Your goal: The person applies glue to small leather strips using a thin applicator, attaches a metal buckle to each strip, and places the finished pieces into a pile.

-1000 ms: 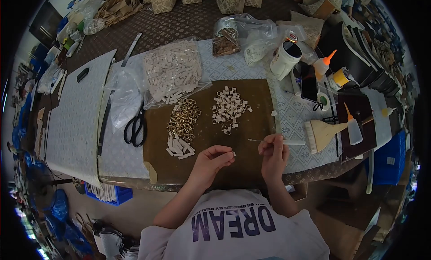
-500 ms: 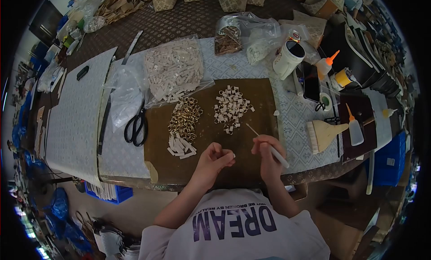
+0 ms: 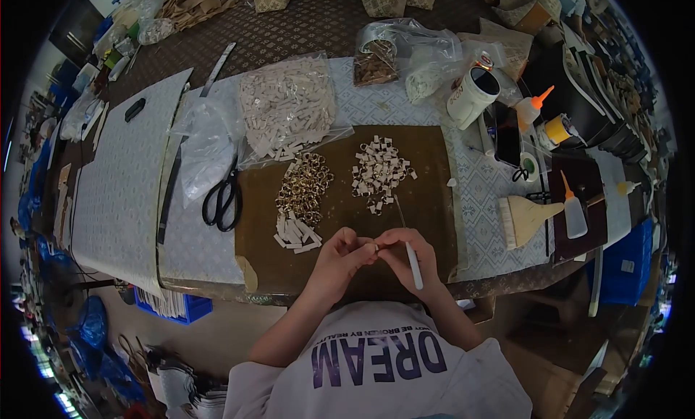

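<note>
Handwork up close: left hand (image 3: 334, 263) pinching small piece (image 3: 376, 249), right hand (image 3: 422, 258) gripping white-handled tool (image 3: 414, 265), fingertips meeting at piece, near gold rings (image 3: 304, 191); next move seems to need steady pinch, tool tip kept clear

Holding left hand (image 3: 337, 264) and right hand (image 3: 418, 258) close, with curled fingers (image 3: 360, 254) apparently touching, and angling both forearms (image 3: 292, 328) inward.
</note>
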The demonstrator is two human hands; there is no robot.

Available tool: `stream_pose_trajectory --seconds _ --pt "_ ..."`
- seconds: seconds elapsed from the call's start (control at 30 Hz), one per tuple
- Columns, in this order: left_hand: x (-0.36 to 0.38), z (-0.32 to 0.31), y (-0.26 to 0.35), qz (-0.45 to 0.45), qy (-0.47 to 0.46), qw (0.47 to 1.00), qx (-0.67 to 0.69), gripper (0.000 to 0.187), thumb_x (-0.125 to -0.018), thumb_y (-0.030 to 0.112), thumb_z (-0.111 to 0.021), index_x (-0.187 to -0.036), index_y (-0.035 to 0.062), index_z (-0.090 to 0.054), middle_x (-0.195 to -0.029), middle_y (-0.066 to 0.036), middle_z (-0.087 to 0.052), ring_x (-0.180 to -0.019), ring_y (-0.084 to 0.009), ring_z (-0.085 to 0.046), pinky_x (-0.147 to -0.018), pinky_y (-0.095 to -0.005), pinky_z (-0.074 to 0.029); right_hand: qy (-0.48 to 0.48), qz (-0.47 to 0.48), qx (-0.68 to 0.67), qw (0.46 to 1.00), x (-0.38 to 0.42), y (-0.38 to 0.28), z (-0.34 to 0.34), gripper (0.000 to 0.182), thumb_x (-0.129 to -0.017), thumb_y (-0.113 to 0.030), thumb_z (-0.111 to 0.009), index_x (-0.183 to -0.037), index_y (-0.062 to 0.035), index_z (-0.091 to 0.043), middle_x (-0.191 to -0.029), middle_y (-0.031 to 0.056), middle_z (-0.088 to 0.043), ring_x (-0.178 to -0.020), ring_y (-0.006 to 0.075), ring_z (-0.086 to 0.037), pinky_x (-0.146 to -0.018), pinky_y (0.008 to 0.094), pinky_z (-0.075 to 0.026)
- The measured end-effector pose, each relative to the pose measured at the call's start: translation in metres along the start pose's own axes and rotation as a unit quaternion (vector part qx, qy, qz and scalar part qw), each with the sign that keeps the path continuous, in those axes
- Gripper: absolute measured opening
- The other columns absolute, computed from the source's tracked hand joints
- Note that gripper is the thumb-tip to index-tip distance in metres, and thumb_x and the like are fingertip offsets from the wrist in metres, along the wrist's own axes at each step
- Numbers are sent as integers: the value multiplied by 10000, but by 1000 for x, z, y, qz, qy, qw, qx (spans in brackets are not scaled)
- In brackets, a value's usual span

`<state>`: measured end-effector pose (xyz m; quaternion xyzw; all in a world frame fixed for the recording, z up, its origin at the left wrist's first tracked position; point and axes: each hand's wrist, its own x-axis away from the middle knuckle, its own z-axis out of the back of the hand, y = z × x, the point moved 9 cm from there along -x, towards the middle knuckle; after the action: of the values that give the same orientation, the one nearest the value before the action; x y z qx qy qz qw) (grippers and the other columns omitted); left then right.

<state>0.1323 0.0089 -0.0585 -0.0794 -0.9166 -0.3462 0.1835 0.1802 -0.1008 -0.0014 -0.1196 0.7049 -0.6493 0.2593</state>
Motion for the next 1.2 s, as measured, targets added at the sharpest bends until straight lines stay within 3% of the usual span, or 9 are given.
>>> stream_pose_trajectory --seconds 0.83,1.2 --pt "8 -2 15 -72 -17 997 36 368 -860 -17 -552 -620 154 -331 -898 -62 -573 -735 -91 -524 -667 -205 -424 36 -84 -70 993 4 11 3 118 -911 -5 -481 -1021 -5 -525 -935 90 -609 -876 139 -599 -804 268 -491" --pt "9 4 13 -85 7 996 15 362 -846 -34 -552 -619 147 -336 -891 -73 -571 -735 -92 -520 -656 -204 -418 65 -78 -49 994 3 10 10 222 -968 -200 -433 -1028 -5 -523 -878 89 -613 -832 136 -597 -783 270 -487"
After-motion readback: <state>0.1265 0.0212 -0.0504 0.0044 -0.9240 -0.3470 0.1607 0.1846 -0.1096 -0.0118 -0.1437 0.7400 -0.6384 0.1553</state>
